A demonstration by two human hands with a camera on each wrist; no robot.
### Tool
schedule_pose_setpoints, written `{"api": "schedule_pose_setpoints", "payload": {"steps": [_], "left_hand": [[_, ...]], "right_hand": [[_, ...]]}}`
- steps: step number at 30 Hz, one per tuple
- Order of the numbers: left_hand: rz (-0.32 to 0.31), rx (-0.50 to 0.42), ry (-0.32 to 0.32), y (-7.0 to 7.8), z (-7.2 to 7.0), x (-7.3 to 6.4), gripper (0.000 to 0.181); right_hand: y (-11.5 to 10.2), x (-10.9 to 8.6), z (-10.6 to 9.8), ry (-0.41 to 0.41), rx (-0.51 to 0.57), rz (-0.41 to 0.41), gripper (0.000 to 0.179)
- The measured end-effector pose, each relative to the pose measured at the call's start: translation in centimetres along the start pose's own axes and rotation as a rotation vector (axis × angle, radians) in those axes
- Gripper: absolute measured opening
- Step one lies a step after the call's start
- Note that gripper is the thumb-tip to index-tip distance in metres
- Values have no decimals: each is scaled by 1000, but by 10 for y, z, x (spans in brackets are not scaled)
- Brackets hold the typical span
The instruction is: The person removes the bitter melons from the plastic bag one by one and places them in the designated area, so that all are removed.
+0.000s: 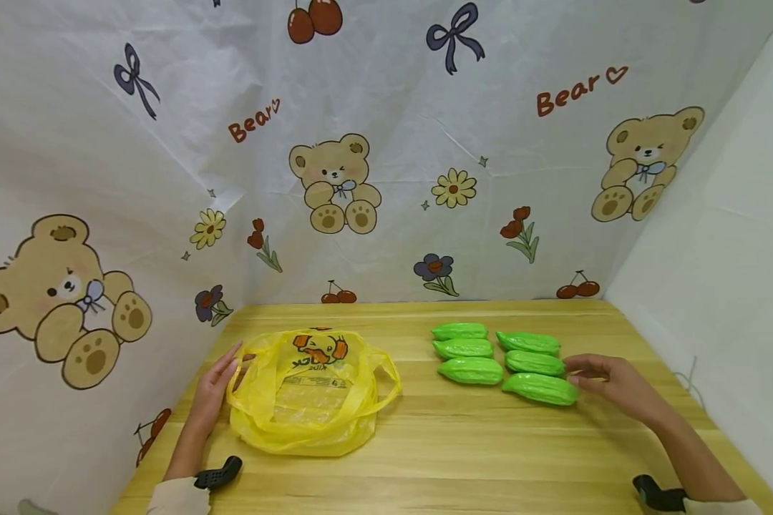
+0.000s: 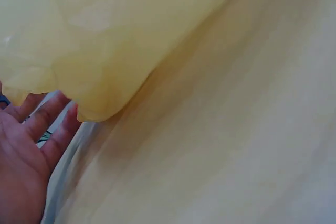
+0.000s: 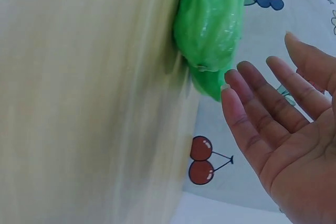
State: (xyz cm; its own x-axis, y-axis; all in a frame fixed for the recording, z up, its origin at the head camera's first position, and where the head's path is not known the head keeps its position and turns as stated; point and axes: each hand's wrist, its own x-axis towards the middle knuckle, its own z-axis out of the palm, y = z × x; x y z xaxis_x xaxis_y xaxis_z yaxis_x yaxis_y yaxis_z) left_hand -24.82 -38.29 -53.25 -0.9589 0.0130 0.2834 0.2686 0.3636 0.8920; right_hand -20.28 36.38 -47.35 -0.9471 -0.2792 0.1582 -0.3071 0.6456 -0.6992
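Note:
A yellow plastic bag (image 1: 303,436) with a duck print stands on the table at the left, its mouth and loop handles spread. My left hand (image 1: 212,393) is at the bag's left side, fingers fairly straight; in the left wrist view the bag's edge hides some fingertips of that hand (image 2: 23,150). Several bright green bitter gourds (image 1: 470,370) lie right of centre in two columns of three. Beside the right column is my right hand (image 1: 612,383), its fingers loosely extended by the nearest bitter gourd (image 1: 541,388). The right wrist view shows nothing in that hand (image 3: 283,140).
The light wooden table (image 1: 425,458) runs back to a white cloth backdrop (image 1: 393,265) printed with bears and flowers. A plain white wall (image 1: 715,272) borders the right side. Black straps with camera mounts (image 1: 219,474) sit at both wrists.

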Motion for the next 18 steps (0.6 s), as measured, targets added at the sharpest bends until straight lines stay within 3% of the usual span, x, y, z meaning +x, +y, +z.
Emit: {"api": "schedule_pose_setpoints", "payload": {"steps": [5,8,13,18], "left_hand": [[-100,85,112,8,-5,0,58],[-128,165,188,14,-7,3,62],[-96,273,291,32,-6,6,58],[-57,382,323,54,-5,12,57]], "right_hand": [[-15,4,-6,20,-23,-31,35],[-25,8,-9,36,-45,-52,33],[-41,16,-13,72,-78,-30,35],[-53,25,-19,117,-131,-46,39]]}}
